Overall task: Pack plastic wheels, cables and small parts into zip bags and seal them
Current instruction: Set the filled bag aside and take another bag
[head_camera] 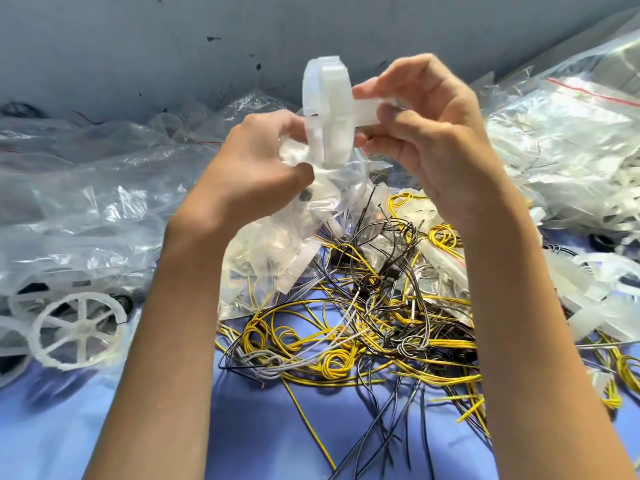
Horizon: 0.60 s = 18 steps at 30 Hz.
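Wheel [325, 109] of milky white plastic is held edge-on above the middle of the table, a thick rim with a stubby block sticking out to one side; its lower edge sits at the mouth of a clear zip bag [277, 244]; the right hand [426, 133] pinches that block between thumb and curled fingers; the left hand [256, 161] is closed round the crumpled top of the zip bag, which hangs down with a white plastic piece [298, 268] and some thin wire inside; below lies a tangle of yellow, black and grey cables [363, 327] on a blue cloth [311, 427]; at the left, clear bags [86, 202] are heaped, with a spoked wheel [78, 332] at their near edge; at the right, a large bag [571, 133] with a red strip holds white plastic strips.
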Tool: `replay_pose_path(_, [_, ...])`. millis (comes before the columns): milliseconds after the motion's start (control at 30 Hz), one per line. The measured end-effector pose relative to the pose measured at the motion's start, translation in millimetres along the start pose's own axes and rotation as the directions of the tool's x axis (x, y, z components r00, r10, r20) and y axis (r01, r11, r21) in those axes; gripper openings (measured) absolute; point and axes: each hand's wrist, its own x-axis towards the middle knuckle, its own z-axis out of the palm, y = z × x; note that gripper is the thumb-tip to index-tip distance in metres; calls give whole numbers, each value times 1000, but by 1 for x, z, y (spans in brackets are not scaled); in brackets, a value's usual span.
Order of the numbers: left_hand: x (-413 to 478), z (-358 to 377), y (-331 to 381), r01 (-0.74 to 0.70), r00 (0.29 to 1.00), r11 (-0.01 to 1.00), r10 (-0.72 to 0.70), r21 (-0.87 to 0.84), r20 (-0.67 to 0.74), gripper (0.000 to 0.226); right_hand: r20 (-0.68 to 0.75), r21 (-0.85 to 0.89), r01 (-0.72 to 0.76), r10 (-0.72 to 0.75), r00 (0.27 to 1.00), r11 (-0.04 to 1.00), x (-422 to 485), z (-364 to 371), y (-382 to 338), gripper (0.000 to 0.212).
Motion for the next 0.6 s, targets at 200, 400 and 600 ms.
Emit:
replay_pose_path(200, [0,-1,1,-1,1000,995,0,-97,-11,43,151,-346,-81,140,978,935,0,-1,8,28])
replay_pose_path(400, [-2,1,6,-1,1000,998,3,-62,25,46,11,-692,-127,187,982,711,4,1,15,30])
replay_pose_path(600, [-2,6,18,0,1000,1000,1,-22,13,39,72,-812,-33,157,985,582,3,5,8,16])
